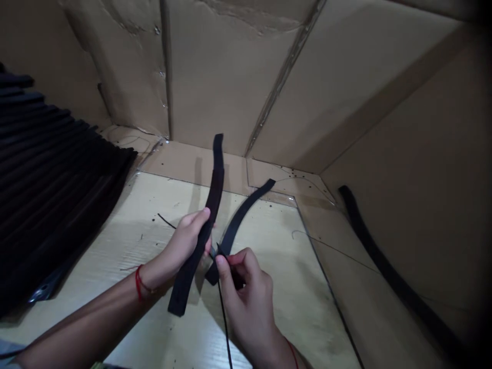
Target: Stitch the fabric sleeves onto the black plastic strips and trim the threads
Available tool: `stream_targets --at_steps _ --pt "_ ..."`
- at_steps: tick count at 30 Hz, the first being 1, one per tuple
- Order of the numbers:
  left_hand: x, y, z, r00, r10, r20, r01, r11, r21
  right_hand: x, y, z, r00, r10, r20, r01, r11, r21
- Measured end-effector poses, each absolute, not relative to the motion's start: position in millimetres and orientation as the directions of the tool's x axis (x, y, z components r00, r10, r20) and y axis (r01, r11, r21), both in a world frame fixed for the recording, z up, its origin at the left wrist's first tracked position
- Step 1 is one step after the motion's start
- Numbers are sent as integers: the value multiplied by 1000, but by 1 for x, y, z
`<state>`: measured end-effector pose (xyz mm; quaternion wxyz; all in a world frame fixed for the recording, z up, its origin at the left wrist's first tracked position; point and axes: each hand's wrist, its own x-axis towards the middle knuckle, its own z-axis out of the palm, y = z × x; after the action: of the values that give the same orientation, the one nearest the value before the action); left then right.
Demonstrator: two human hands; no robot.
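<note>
My left hand (192,238) is closed round a long black strip (216,192), thumb on top. The strip stands above the board, its upper end towards the cardboard wall and its lower end over my wrist's right side. To the right, my right hand (246,287) pinches a small dark pointed piece (221,250) between thumb and forefinger; its kind is unclear. A thin black cord (225,323) hangs below those fingertips. Behind both hands a second black strip (246,207) lies curved on the board.
A large stack of black strips (57,179) fills the left side. Cardboard walls (230,77) enclose the pale wooden board (292,261). Another black strip (388,266) lies at the right, near a thin loose thread (342,253).
</note>
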<state>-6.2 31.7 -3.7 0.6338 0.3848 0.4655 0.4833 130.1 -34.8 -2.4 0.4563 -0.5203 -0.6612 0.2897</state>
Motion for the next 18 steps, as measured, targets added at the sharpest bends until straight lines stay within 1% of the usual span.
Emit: stream_targets --at_steps 2,6,10,12,14,16,18 --pt "-19 43 -4 46 987 -153 -265 160 951 131 -32 -4 -20 946 324 456 297 -839" --pt "-34 53 2 5 1000 -17 -265 18 964 137 -19 -6 19 953 301 436 263 -861" --pt "-40 45 21 -37 993 115 -143 -120 982 142 -7 -8 41 947 317 412 273 -869" --pt "-50 37 33 -58 981 184 -6 -185 983 145 -2 -8 49 945 324 431 273 -860" --pt "-68 26 46 -38 972 232 200 -220 955 146 1 -8 51 942 331 471 270 -840" --pt "-94 10 58 -5 969 245 419 -221 881 147 3 -8 55 939 341 502 269 -822" --pt "-124 -10 66 -26 968 251 592 -188 784 147 5 -8 58 932 358 533 274 -801"
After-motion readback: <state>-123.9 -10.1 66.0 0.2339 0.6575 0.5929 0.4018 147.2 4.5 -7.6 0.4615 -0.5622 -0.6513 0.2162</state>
